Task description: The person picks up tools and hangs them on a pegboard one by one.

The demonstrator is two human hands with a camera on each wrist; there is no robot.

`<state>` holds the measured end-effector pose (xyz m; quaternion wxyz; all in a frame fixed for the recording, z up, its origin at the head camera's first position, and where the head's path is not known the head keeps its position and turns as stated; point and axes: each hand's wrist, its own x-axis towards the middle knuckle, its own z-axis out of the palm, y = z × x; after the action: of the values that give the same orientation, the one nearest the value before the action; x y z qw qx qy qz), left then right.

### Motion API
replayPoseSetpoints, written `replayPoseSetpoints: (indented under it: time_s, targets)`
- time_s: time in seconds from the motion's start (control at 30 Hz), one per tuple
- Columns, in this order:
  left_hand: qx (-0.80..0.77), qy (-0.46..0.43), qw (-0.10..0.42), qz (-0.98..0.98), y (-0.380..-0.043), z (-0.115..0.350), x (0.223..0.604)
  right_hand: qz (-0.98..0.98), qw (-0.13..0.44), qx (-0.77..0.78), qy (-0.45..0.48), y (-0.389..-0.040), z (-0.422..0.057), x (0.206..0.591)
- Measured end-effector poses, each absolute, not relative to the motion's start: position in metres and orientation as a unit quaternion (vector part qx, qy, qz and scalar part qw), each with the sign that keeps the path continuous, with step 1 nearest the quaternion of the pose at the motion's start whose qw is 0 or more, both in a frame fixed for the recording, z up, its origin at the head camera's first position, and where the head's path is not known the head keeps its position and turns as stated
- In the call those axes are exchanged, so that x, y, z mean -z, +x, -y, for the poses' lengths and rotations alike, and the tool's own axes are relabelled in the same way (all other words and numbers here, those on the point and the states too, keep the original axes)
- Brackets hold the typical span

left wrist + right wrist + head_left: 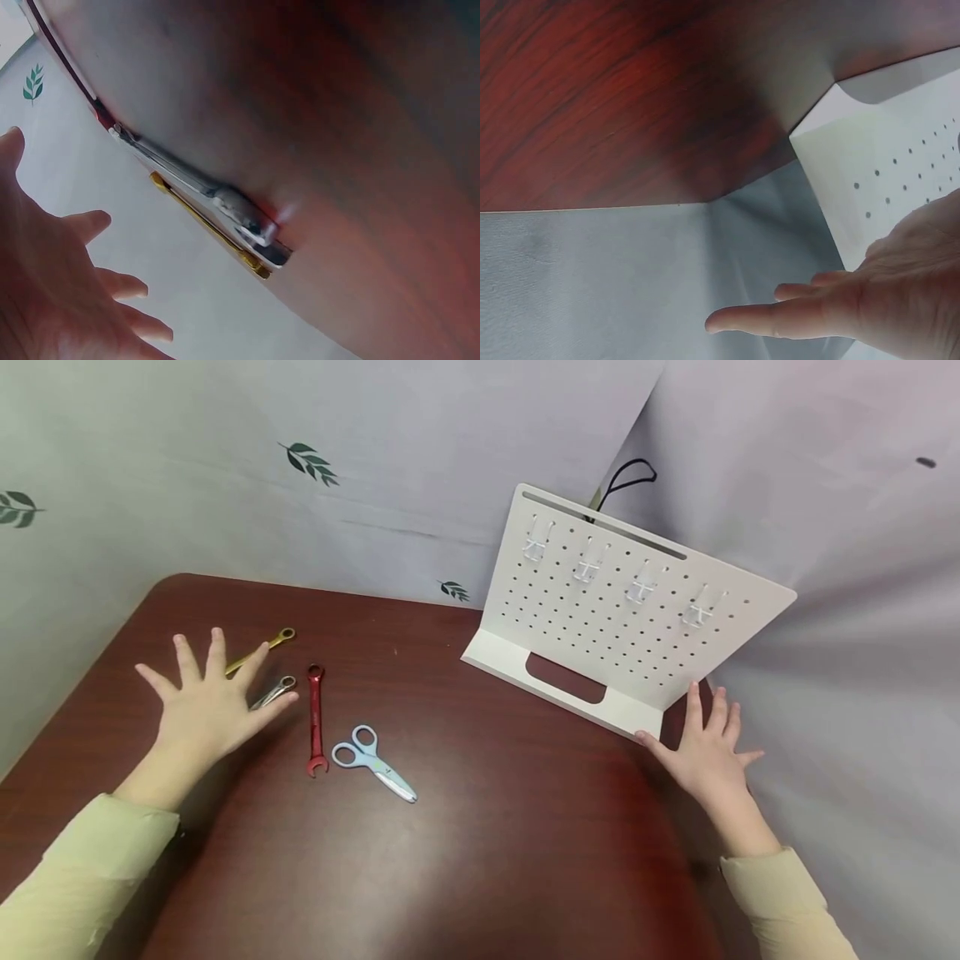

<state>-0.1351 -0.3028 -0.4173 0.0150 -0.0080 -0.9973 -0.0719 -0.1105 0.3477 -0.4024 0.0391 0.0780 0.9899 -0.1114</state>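
- Left hand (204, 714): fingers spread wide apart, holding nothing, partly covering a gold-coloured metal wrench (202, 218) and a shiny silver metal wrench (272, 694).
- Right hand (708, 758): fingers also apart, nothing gripped, at the right front corner of a white perforated pegboard stand (517, 662); cannot tell if touching.
- Right of the silver wrench: a red metal wrench (316, 718), then light-blue scissors (375, 764).
- Across the pegboard's upper part: four clear hooks (640, 589).
- Beneath: a glossy red-brown table (465, 843).
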Motion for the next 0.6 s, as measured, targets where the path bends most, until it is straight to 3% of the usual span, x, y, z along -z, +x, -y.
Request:
replayPoseSetpoints:
  time_s: [0.6]
  targets:
    - [0.107,-0.072,0.090,0.988,-0.176,0.266,0.405,-0.959,-0.167,0.210,0.089,-0.113,-0.341,0.378]
